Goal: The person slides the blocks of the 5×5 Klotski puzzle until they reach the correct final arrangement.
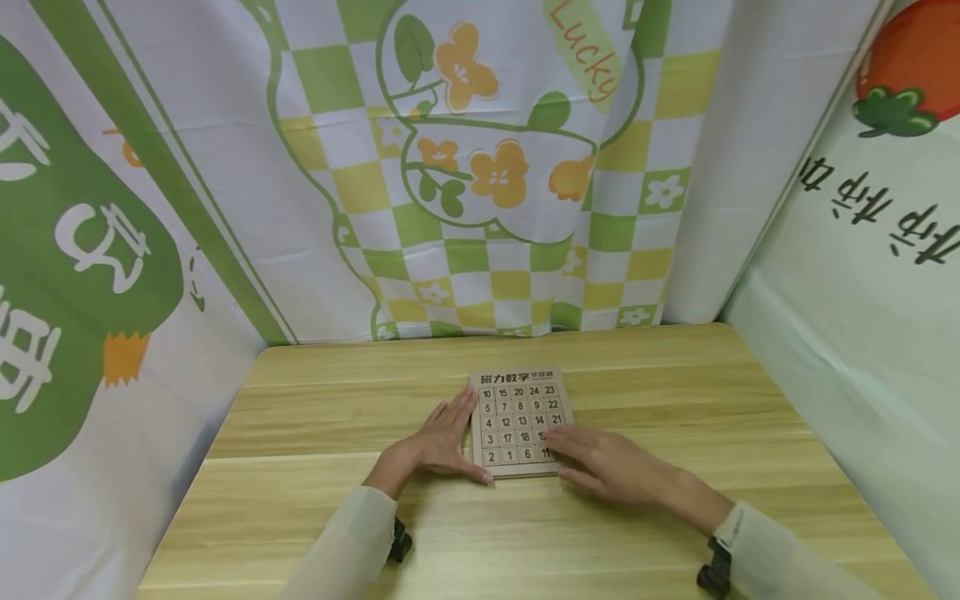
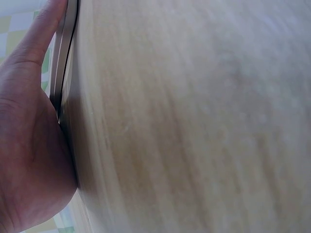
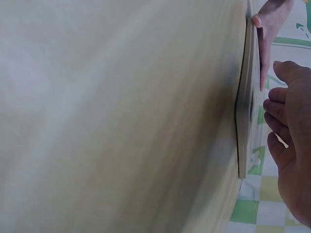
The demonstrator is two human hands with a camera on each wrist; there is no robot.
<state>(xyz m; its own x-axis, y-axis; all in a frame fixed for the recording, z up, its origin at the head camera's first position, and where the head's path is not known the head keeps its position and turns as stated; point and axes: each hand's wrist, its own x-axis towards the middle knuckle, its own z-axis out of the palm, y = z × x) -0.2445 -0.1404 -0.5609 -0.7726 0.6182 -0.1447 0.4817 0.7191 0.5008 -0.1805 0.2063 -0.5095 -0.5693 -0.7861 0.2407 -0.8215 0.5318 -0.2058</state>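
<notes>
A square wooden number puzzle lies flat on the table, its numbered tiles in rows under a line of printed characters. My left hand rests at its left side, fingers extended along the edge and thumb by the lower left corner. In the left wrist view, the left hand lies against the puzzle's side. Over the lower right tiles reaches my right hand, its fingers slightly bent and covering part of them. The right wrist view shows the right hand beside the puzzle's thin edge; fingertip contact is unclear.
The wood-grain table extends around the puzzle. A patterned curtain hangs along its back edge, with printed cloth on the left and right. Each wrist carries a small black device.
</notes>
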